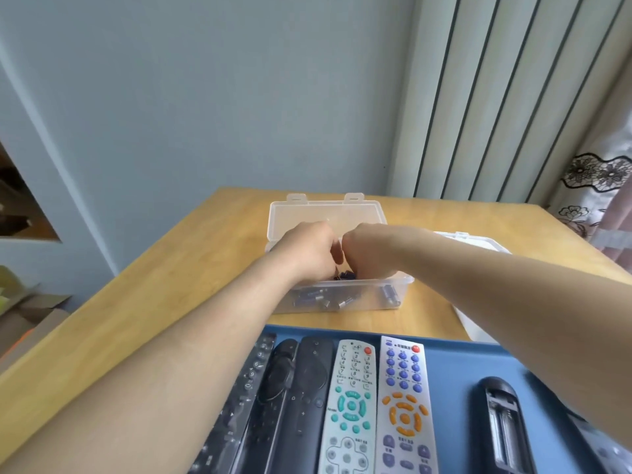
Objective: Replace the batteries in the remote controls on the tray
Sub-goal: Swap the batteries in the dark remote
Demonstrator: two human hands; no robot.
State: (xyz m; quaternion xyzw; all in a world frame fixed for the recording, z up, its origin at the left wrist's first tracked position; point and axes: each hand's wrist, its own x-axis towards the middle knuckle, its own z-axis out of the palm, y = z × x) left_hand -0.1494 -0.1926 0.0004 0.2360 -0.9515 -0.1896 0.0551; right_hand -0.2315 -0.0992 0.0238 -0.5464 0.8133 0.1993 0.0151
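Both hands reach into a clear plastic box (342,304) at the middle of the table (164,289), its lid (325,213) tipped open toward the far side. The left hand (307,251) and right hand (371,253) sit close together over the batteries (316,301) lying in the box. Their fingers point down out of sight, so I cannot tell whether either grasps anything. Nearer, a blue tray (451,359) holds the remote controls in a row: black ones on the left, a white remote (350,405), a grey remote (403,405), and to the right a black remote (501,425) lying face down with its battery bay uncovered. A white container (473,325) stands right of the box.
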